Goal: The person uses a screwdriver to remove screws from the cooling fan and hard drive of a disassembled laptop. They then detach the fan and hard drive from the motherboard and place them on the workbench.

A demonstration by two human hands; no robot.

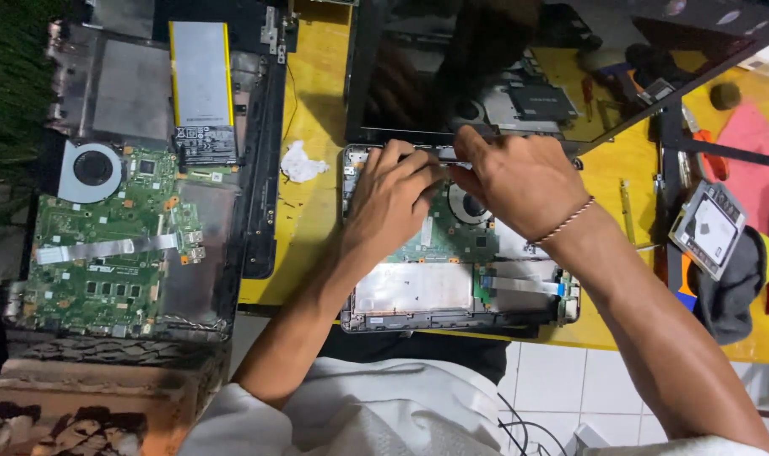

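yellow table [317, 110] fills most of the view, kinda scuffed. white tiled floor [570, 380] shows just below its near edge, and some dark green grass-like stuff [13, 76] sits off its left side.

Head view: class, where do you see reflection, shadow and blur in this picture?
Head view: the dark laptop screen mirrors the boards and tools below it; the hands shade the opened laptop base near its hinge; the right hand and left hand look slightly soft.
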